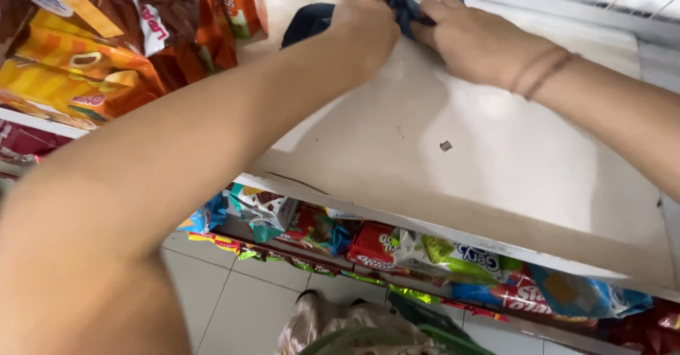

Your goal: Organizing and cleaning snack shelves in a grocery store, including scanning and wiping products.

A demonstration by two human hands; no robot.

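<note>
both arms stretch forward over a pale shelf board (496,164), reaching toward its far edge. left hand (365,26) is curled knuckles-up, fingers closed into a dark blue cloth (312,21). right hand (471,36) lies palm-down just beside it, fingertips pinching the same cloth where it bunches between the two hands. right wrist carries thin bands (542,72), two as far as i can tell.

one cloth, crumpled, lying at the shelf's far edge, its loose end trailing toward the far left corner. one small dark scrap (445,145) sits alone mid-shelf, well apart from the hands.

snack bags (106,36) in orange and brown are stacked at the shelf's left end, number unclear. below the near edge, a lower row of snack packets (425,256) in red, green and blue, too overlapped to count. tiled floor (234,305) beneath.
</note>
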